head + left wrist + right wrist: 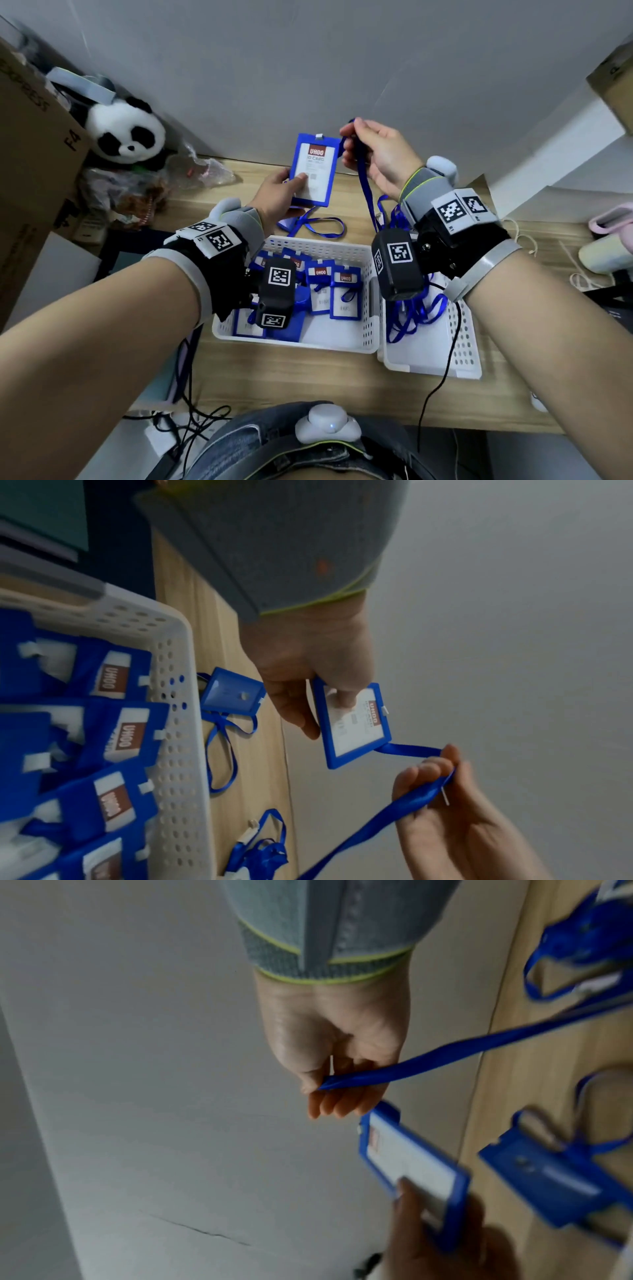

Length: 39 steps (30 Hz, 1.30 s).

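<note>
Blue badge holder point(313, 170) raised, gripped by left hand point(279, 195); right hand point(378, 156) pinches its lanyard point(364, 181).

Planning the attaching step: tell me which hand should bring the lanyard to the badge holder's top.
Right, probably. The right hand pinches the lanyard beside the top of the badge holder; the left hand grips its bottom, steadying it.
</note>
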### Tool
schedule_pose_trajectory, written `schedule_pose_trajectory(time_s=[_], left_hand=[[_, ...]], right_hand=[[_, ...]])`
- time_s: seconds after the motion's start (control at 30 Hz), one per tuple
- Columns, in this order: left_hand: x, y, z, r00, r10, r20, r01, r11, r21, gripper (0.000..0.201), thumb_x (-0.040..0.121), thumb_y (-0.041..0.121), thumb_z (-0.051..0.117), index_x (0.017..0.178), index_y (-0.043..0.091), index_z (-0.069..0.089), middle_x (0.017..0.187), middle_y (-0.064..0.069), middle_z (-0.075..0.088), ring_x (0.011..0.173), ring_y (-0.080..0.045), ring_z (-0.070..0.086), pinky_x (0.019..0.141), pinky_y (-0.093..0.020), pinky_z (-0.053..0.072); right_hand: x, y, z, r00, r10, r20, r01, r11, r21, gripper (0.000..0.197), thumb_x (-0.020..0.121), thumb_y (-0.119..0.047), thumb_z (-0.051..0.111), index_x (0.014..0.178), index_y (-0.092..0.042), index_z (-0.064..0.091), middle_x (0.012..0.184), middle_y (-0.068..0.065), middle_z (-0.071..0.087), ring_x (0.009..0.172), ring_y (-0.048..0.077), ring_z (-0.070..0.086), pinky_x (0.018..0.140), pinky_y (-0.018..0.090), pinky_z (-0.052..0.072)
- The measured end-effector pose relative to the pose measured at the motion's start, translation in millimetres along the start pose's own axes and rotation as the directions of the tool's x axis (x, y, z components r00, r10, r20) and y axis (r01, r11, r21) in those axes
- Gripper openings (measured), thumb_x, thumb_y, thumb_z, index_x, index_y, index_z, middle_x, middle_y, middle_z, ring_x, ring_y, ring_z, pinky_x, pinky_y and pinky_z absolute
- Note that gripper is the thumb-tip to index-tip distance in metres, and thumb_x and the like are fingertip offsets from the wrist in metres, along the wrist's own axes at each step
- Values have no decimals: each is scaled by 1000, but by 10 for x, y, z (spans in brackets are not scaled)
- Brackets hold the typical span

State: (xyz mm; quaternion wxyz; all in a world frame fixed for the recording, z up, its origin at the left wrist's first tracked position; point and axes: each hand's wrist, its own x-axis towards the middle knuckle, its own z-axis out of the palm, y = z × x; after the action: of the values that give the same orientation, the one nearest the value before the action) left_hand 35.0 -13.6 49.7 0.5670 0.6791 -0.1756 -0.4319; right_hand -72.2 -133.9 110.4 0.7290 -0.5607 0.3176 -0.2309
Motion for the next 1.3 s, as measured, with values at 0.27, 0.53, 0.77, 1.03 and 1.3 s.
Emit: schedule_pose_trajectory(time_s=[0.27,0.53,0.77,1.03,1.3], left_hand=[[-9,247,119,938,-79,336,221,887,-407,27,90,18,44,115,9,52,107,-10,60,100,-27,59,67,-28,54],[-82,242,330,859,-108,501,331,863,-382,35,89,15,36,117,4,52,98,-15,66,88,-31,68,77,-36,57],[27,129,416,963,-127,237,223,868,-444,23,92,8,51,115,3,49,93,-10,65,76,-20,66,66,-31,60],[148,135,516,997,-79,-18,64,903,-424,30,90,6,55,119,4,48,95,-8,65,84,-21,65,83,-37,54],[262,218,500,969,-11,-246,-80,930,-360,19,89,4,55,107,6,47,89,-4,60,78,-16,63,64,-26,55]], right_hand=[[14,-166,174,997,-26,67,3,950,313,30,101,-14,37,82,-4,58,62,2,50,52,10,51,61,22,53],[-13,-51,-32,998,47,40,-60,888,456,29,101,-10,35,84,-3,57,61,2,51,53,11,50,66,23,55],[-80,596,-576,920,251,-301,-339,894,-294,25,97,-32,43,89,-15,59,86,2,60,75,14,53,68,28,43],[-534,1069,-944,904,387,-183,-360,455,-814,32,82,-23,70,106,-3,64,106,13,66,89,23,58,68,23,39],[-628,979,-1514,800,392,-454,-587,359,-726,21,94,-18,54,105,-1,59,96,14,63,81,25,54,72,32,49]])
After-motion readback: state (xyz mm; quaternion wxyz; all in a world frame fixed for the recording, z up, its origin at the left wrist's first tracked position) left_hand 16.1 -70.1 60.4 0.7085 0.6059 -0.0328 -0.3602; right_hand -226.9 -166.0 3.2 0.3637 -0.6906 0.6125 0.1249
